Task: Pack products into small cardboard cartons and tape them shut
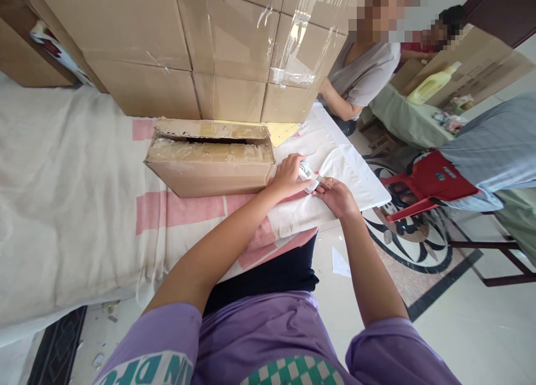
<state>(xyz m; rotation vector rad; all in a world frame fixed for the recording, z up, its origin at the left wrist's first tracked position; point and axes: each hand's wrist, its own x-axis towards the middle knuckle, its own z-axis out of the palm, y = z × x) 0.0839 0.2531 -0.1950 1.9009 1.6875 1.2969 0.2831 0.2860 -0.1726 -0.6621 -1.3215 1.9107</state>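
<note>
A small white packet (309, 179) sits at the table edge, over a white sheet (347, 167). The left hand (288, 175) closes around it from above; the right hand (337, 198) pinches its near end. An open cardboard box (209, 161) lies just beside the left hand, on the cloth-covered table (62, 206).

You have a white cloth with pink stripes (180, 209) under a plain brown cardboard box (209, 164). Your sleeves (167, 340) are purple. Far right stands a red chair (431, 181) beside a pale yellow bottle (431, 83). The floor (412, 245) bears a black swirl pattern.
</note>
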